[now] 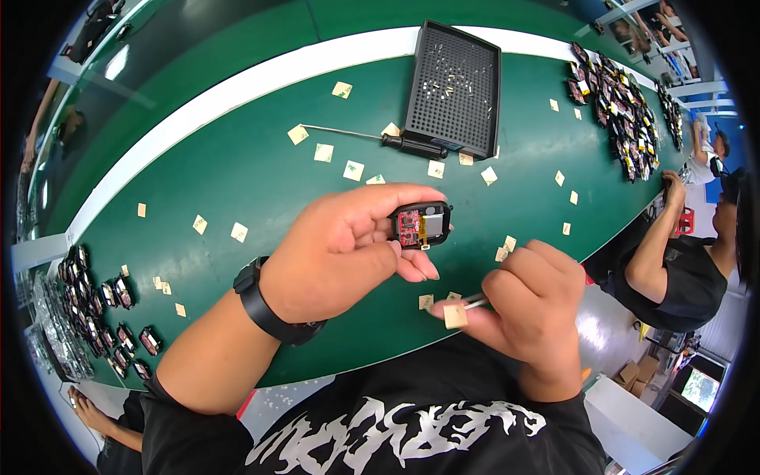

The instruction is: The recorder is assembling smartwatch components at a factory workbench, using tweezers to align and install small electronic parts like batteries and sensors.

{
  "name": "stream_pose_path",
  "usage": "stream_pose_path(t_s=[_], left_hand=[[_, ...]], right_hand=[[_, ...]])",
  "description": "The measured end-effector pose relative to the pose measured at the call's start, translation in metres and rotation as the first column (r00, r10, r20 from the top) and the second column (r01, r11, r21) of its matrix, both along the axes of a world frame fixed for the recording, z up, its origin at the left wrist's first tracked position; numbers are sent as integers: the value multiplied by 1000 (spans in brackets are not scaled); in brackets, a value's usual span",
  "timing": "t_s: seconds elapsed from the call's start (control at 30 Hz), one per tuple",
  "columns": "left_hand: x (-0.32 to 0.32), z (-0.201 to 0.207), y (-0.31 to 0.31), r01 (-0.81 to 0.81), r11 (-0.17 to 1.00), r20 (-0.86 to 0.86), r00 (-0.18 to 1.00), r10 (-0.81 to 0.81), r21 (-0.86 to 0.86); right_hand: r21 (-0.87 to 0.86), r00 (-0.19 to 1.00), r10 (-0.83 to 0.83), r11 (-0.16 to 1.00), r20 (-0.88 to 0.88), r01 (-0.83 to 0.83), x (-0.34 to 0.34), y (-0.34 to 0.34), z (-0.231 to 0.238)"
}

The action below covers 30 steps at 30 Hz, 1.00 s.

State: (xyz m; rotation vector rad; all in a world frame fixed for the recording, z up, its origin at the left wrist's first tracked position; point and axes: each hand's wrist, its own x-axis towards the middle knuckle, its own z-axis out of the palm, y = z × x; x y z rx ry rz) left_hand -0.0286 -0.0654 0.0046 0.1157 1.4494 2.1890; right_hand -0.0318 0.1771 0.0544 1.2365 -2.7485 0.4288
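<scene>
My left hand [340,245] grips a small black device housing [422,225] between thumb and fingers, its inside facing up. A red circuit board, a silvery block and a yellow flex strip show in the housing. Lower right, my right hand [534,305] is curled closed round a thin metal tool [477,302], perhaps tweezers; most of it is hidden by the fingers. At the thumb's tip sits a small cream square of backing paper [455,317]; whether the tool or the thumb bears it, I cannot tell.
Cream paper squares [354,170] lie scattered over the green table [261,174]. A black perforated tray [416,95] with small metal parts stands at the back, a screwdriver [412,146] before it. Device piles lie right [625,119] and left [87,309]. A co-worker [681,269] sits at the right.
</scene>
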Motion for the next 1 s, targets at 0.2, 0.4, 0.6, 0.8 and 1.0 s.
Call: stream_pose_path(t_s=[0.2,0.4,0.6,0.8,1.0], left_hand=[[-4,-2,-2,-42,997,112,993,33,72],[-6,-4,-5,-68,983,176,984,37,171],[-6,-2,-5,-61,984,170,985,33,168],[-5,-2,-2,-36,990,132,991,18,137],[-2,1,0,-10,1000,70,997,9,14]], right_hand=[[-54,999,-22,998,42,24,-6,-11,-2],[-35,996,3,999,88,0,-3,-3,-1],[-101,988,-20,994,152,36,-3,-6,1],[-288,1000,16,958,-1,-15,1,-8,-15],[-184,991,25,982,-129,-48,-3,-15,-9]])
